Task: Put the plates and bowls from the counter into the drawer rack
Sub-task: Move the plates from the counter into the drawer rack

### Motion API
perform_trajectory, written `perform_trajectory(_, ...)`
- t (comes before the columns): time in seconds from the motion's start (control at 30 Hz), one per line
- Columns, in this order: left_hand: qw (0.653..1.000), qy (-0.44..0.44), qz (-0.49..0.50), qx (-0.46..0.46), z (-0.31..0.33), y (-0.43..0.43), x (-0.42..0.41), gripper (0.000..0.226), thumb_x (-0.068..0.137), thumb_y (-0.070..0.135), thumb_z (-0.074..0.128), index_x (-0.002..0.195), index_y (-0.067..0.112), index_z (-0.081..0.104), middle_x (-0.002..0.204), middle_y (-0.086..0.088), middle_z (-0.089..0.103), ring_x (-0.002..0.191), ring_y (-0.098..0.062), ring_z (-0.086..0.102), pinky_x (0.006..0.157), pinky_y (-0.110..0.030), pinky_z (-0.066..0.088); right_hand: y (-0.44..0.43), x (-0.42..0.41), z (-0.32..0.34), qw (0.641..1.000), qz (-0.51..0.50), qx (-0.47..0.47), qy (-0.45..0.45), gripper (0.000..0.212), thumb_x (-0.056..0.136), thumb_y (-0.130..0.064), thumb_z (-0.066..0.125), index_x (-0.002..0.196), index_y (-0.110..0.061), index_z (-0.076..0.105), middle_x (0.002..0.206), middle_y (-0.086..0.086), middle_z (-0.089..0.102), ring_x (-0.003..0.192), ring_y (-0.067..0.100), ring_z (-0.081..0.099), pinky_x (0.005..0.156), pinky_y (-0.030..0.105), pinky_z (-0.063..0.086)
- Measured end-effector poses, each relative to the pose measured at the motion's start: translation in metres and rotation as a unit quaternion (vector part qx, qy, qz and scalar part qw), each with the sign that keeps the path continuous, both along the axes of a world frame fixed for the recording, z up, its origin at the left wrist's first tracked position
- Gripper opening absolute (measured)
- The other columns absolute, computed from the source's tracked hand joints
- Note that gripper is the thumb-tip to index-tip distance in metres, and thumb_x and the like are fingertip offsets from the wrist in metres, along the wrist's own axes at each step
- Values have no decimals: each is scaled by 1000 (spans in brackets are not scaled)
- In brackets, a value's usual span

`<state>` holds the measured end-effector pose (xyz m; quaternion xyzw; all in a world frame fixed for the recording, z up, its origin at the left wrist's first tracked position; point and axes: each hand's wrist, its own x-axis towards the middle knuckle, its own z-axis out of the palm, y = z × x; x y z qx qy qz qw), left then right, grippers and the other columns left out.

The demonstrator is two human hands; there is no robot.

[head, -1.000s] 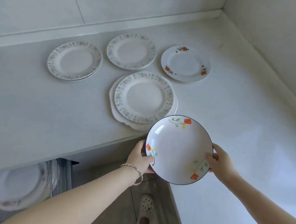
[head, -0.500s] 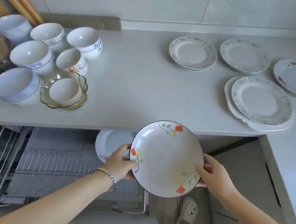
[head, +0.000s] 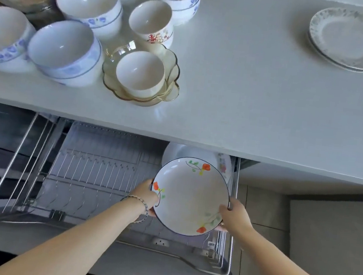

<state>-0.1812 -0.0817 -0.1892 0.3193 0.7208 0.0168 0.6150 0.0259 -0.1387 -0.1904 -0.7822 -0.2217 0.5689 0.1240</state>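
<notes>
The deep plate point(head: 190, 196) is white with a thin dark rim and three orange flowers on green stems painted inside. It is held tilted, hollow side toward the camera, above the right end of the pulled-out wire drawer rack point(head: 87, 172). It is just in front of the white plates point(head: 179, 152) that stand there under the table edge. Both forearms reach forward and down. The left hand point(head: 145, 195), a beaded bracelet point(head: 140, 202) on its wrist, takes the left rim, and the right hand point(head: 234, 214) takes the lower right rim, thumb on the inside face. Each grip is narrow, pinching the plate. On the table point(head: 237, 87) above, blue-patterned bowls point(head: 66, 49) cluster at the left, a small white bowl point(head: 140, 72) sits in a scalloped glass dish point(head: 172, 69), and a stack of floral-edged plates point(head: 350, 38) lies at the far right
</notes>
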Motion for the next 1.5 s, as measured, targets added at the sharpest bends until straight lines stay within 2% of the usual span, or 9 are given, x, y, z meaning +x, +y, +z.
perform_trajectory(0.17, 990, 74, -74, 97, -44, 39, 10, 35, 89, 2, 45, 122, 10, 53, 120, -13, 61, 109, -34, 59, 92, -43, 52, 31, -4, -49, 998, -8, 4, -59, 28, 88, -4, 38, 110, -11, 53, 99, 21, 66, 94, 43, 66, 84, 56, 53)
perform_trajectory(0.3, 979, 90, -107, 149, -63, 65, 15, 19, 90, 5, 46, 91, 22, 53, 100, -9, 58, 91, -24, 56, 80, -31, 49, 55, -3, -73, 996, -47, 17, -74, 31, 88, -7, 38, 112, -14, 57, 91, 17, 65, 91, 42, 66, 83, 55, 54)
perform_trajectory(0.43, 980, 80, -109, 144, -74, 85, 24, 30, 90, 3, 45, 118, 8, 55, 107, -12, 63, 93, -25, 58, 82, -36, 53, 75, 1, -83, 994, -56, 28, -94, 32, 89, -6, 38, 115, -13, 56, 90, 11, 59, 97, 43, 63, 86, 56, 52)
perform_trajectory(0.63, 979, 81, -98, 159, -80, 91, 33, 30, 87, 5, 50, 116, 9, 59, 100, -11, 67, 90, -27, 61, 84, -34, 54, 82, 13, -87, 992, -38, 39, -117, 37, 90, -7, 37, 122, -17, 54, 88, 14, 61, 87, 39, 65, 73, 38, 52)
perform_trajectory(0.83, 987, 36, -11, 153, -89, 73, 24, 24, 77, 7, 61, 100, 16, 63, 101, -12, 69, 99, -34, 66, 86, -51, 55, 68, 12, -87, 992, -67, 56, -89, 41, 92, -10, 42, 131, -14, 49, 88, 18, 66, 88, 37, 66, 67, 28, 46)
perform_trajectory(1.03, 994, 13, 34, 100, -86, 57, 28, 22, 88, -6, 51, 76, 12, 52, 95, -12, 61, 73, -30, 61, 45, -16, 54, 60, 5, -85, 991, -87, 70, -75, 48, 90, -4, 39, 136, -15, 46, 89, 0, 63, 53, 11, 46, 43, 18, 33)
perform_trajectory(1.17, 993, 48, -4, 110, -79, 55, 32, 8, 90, 3, 51, 96, 6, 57, 94, -12, 63, 73, -30, 65, 63, -30, 58, 58, -2, -77, 992, -76, 61, -74, 46, 92, -6, 38, 137, -17, 42, 98, -1, 60, 58, 14, 49, 47, 22, 34)
perform_trajectory(1.3, 976, 148, -85, 139, -47, 50, 40, 27, 86, 3, 50, 113, -3, 53, 110, -21, 62, 96, -38, 63, 77, -37, 54, 50, -5, -46, 997, 17, -12, -72, 52, 93, -18, 44, 143, -10, 32, 130, 11, 51, 85, 24, 55, 57, 24, 36)
perform_trajectory(1.5, 986, -53, -134, 83, 63, 41, 93, 24, 89, -2, 41, 82, 14, 57, 72, -3, 60, 61, -12, 57, 55, -21, 45, 31, 44, 49, 984, 174, 11, -36, 37, 90, -17, 44, 125, -14, 57, 117, 2, 62, 92, 16, 63, 70, 18, 44)
